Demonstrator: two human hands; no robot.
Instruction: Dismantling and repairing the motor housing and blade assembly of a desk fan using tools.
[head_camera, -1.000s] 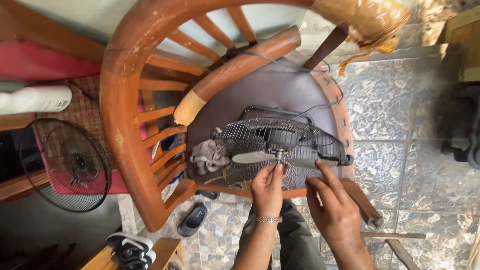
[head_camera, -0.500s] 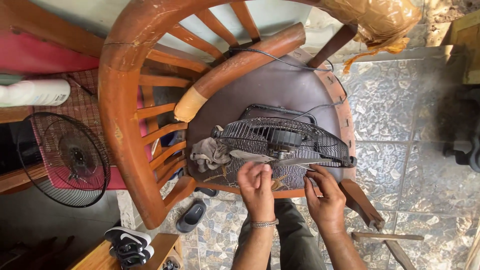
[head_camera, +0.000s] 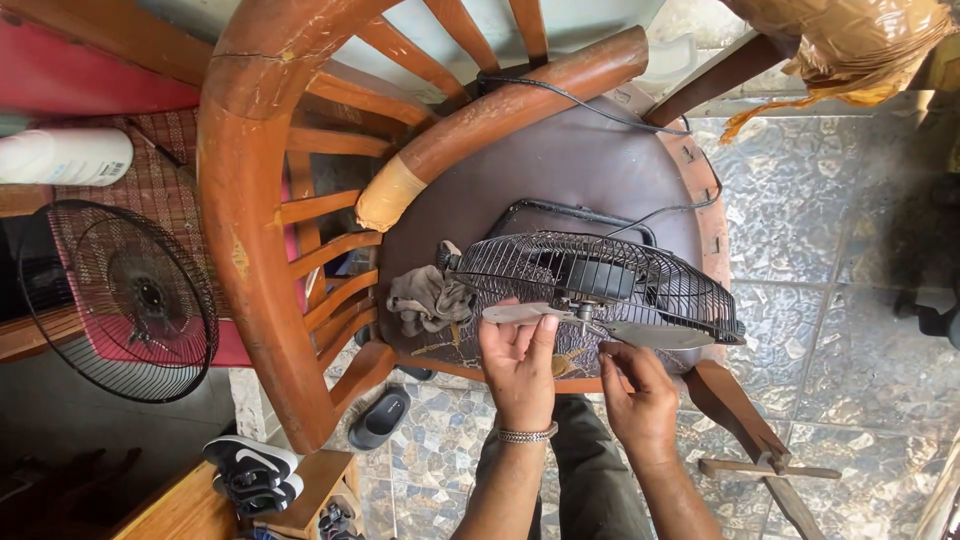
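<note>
We see the left hand (head_camera: 517, 362) pinching a flat grey fan blade (head_camera: 527, 313), fingers clamped on it. The right hand (head_camera: 637, 398), fingers curled loosely apart, hovers below the black wire fan cage (head_camera: 600, 275) at the worn wooden chair seat's (head_camera: 560, 170) front edge.

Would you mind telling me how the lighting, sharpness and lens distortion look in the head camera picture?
Head view: strong wide-angle bend, so the wooden chair curves like an arc; daylight is bright on the stone floor at right, while the lower left corner falls into deep shadow; focus is sharp on the left hand, right hand and fan blade; no strong glare; no motion blur shows.
</note>
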